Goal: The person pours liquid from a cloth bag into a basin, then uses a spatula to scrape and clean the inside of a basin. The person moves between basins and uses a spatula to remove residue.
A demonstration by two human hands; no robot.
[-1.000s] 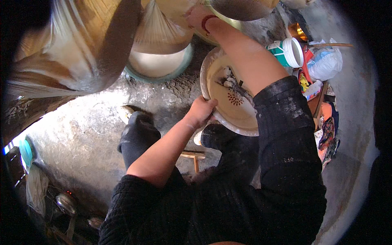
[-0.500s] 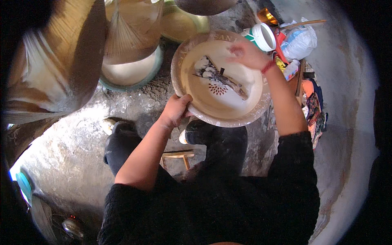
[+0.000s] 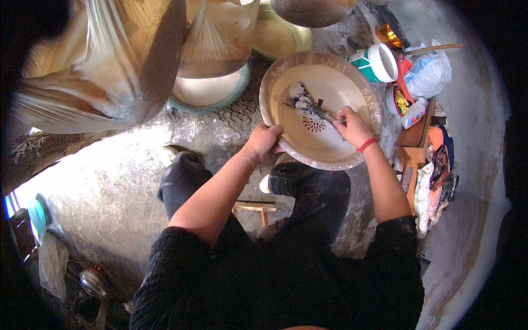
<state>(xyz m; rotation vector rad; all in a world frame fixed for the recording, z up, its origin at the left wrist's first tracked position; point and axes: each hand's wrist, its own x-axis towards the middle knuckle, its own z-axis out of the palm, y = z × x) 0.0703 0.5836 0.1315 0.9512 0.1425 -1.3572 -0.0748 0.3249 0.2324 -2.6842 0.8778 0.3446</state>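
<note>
A wide, shallow cream basin (image 3: 268, 91) with a brown rim and a dark petal print on its bottom is held tilted over my knees. My left hand (image 3: 262, 143) grips its near-left rim, thumb on top and fingers underneath. In the basin lies a dark, flat-bladed tool like a scraper (image 3: 301, 99), its blade smeared with white. My right hand (image 3: 353, 131), a red bracelet at its wrist, reaches inside the basin. Its fingers are closed around the near-right end of the tool's handle, and they hide that end.
Bulging cloth bundles (image 3: 132, 60) hang at the far left, above a green-rimmed tub (image 3: 242, 88) of pale stuff. On the right are a white-and-green bucket (image 3: 381, 62), a plastic bag (image 3: 432, 74) and piled cloths (image 3: 437, 170) beside the wall. A small wooden stool (image 3: 256, 206) is between my legs.
My right hand has come down from above the basin's far right side and closed on the tool's handle. The left hand keeps its grip on the rim. The whole view has shifted.
</note>
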